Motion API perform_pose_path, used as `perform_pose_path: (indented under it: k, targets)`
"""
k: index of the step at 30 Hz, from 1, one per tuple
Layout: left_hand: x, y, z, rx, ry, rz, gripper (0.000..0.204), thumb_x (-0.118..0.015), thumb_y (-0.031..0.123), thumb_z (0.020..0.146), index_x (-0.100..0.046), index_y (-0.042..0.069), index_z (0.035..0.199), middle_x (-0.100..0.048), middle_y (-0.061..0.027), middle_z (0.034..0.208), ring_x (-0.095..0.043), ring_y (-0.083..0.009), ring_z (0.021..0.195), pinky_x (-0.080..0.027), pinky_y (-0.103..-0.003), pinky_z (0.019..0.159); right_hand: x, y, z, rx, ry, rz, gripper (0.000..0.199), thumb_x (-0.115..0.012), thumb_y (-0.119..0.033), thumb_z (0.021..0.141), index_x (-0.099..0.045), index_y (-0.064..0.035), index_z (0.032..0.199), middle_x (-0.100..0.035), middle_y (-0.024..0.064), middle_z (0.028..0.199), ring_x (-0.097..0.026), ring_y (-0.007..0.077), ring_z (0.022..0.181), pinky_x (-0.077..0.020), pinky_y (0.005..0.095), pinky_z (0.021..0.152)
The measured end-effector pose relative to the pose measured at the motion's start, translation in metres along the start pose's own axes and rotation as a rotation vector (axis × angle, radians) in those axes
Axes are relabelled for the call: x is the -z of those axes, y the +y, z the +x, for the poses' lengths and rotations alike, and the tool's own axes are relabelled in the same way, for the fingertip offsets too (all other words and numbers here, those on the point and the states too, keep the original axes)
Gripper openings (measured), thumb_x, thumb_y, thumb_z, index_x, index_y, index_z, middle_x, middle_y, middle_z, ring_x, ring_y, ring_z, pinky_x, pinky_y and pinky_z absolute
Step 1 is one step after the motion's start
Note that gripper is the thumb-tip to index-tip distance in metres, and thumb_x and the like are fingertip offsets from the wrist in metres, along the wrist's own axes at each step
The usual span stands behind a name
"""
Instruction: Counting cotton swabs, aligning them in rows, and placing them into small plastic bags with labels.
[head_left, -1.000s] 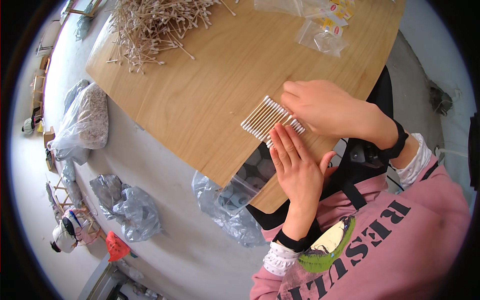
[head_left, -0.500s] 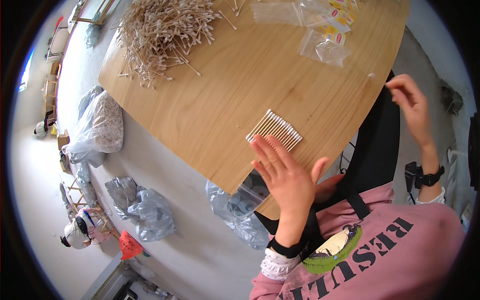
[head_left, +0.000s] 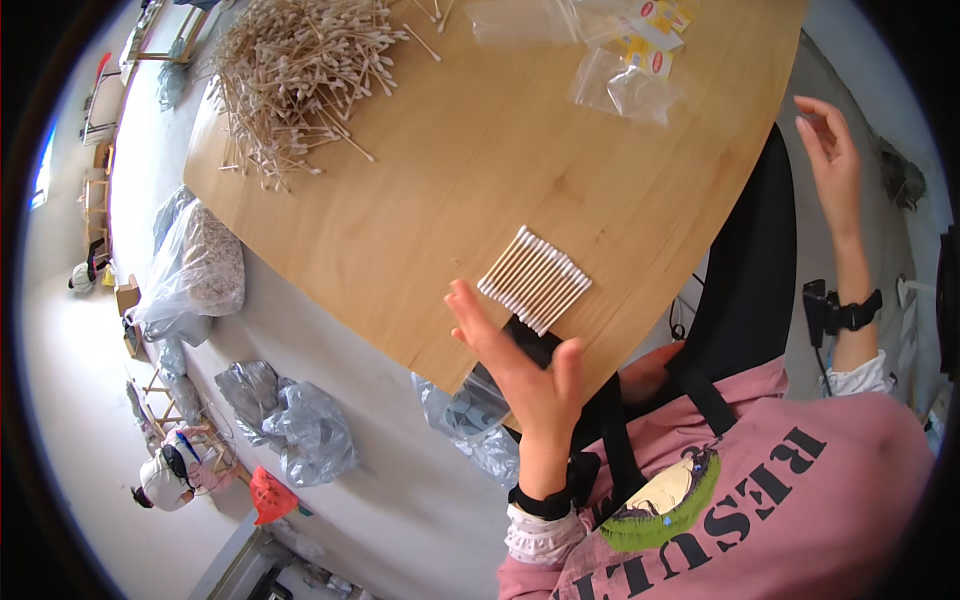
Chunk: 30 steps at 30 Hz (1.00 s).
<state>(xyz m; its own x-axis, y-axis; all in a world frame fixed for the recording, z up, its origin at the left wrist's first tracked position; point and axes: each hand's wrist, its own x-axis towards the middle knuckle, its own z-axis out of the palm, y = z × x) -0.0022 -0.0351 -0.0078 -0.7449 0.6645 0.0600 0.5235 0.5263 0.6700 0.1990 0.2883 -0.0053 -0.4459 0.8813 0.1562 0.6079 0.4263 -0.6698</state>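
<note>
A neat row of cotton swabs point(head_left: 535, 279), with white tips and pale sticks, lies side by side on the wooden table point(head_left: 450, 190) near its front corner. My left hand point(head_left: 525, 380) is just in front of and to the left of the row, apart from it. Its fingers are stretched out, the thumb stands away, and nothing is in it. Off the table's right edge, my right hand point(head_left: 832, 150) is raised with loosely bent fingers and a gap to the thumb; I see nothing held there.
A big heap of loose cotton swabs point(head_left: 300, 80) covers the table's far left. Clear plastic bags point(head_left: 625, 85) with yellow and white labels point(head_left: 655, 60) lie at the far right. Filled bags point(head_left: 310, 425) stand on the floor to the left, and people point(head_left: 165, 470) sit farther off.
My left hand has drawn back leftward off the row of swabs, uncovering its near end. My right hand has risen a little, farther from the table edge. The view has shifted slightly.
</note>
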Motion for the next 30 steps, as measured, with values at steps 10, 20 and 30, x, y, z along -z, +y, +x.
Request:
perform_pose_path:
  k: [10, 20, 30]
  targets:
    - [-0.035, 0.031, 0.014, 0.265, 0.547, -0.931, 0.084, -0.033, 0.06, 0.103, -0.008, 0.003, 0.158, -0.011, -0.0201, 0.165, -0.011, -0.0325, 0.154, -0.005, -0.047, 0.124, -0.146, -0.165, -0.087, 0.086, -0.511, 1.027, 0.066, -0.044, -0.05, 0.104, -0.039, 0.001, 0.145, -0.044, 0.0147, 0.148, -0.038, 0.0239, 0.142, -0.0288, 0.0413, 0.118]
    - [-0.029, 0.018, 0.029, 0.23, 0.546, -1.014, 0.073, -0.026, 0.055, 0.106, -0.013, 0.006, 0.159, -0.019, -0.0155, 0.164, -0.015, -0.0261, 0.153, -0.011, -0.041, 0.124, -0.158, -0.169, -0.077, 0.091, -0.64, 1.046, 0.077, -0.039, -0.06, 0.101, -0.038, 0.0034, 0.144, -0.043, 0.0189, 0.148, -0.036, 0.0272, 0.144, -0.026, 0.042, 0.121]
    - [-0.02, 0.021, 0.023, 0.295, 0.525, -1.111, 0.076, -0.027, 0.058, 0.105, -0.015, 0.006, 0.158, -0.023, -0.0163, 0.163, -0.017, -0.0266, 0.152, -0.012, -0.04, 0.124, -0.153, -0.162, -0.079, 0.073, -0.644, 1.085, 0.074, -0.039, -0.059, 0.102, -0.041, 0.0028, 0.143, -0.045, 0.0172, 0.146, -0.039, 0.0265, 0.141, -0.0283, 0.0405, 0.119]
